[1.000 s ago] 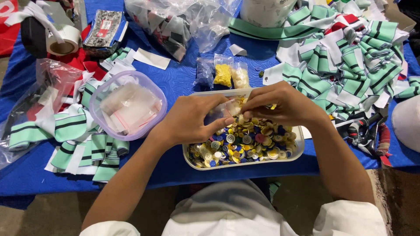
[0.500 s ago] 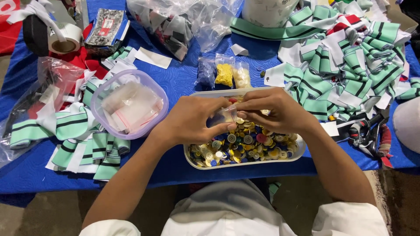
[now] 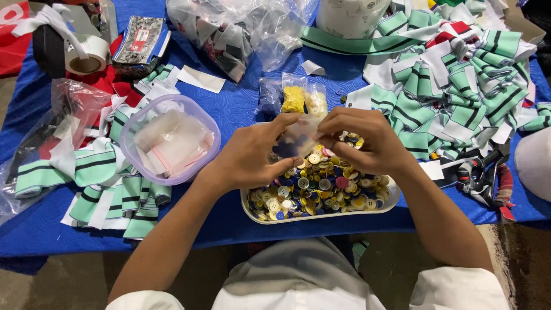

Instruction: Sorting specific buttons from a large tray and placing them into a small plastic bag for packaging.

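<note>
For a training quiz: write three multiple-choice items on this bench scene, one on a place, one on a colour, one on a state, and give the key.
1. Where is the tray of buttons?
A. On the floor
B. Directly below both hands, at the table's near edge
C. Inside the bowl

2. What colour is the tablecloth?
A. Blue
B. Yellow
C. Black

3. What is the state of the small clear bag?
A. Lying flat in the tray
B. Hanging from a hook
C. Held up between both hands

Key:
1 B: the left hand and right hand are over the tray near the table edge.
2 A: bare cloth between the items is blue.
3 C: fingers of both hands pinch the bag above the buttons.
</note>
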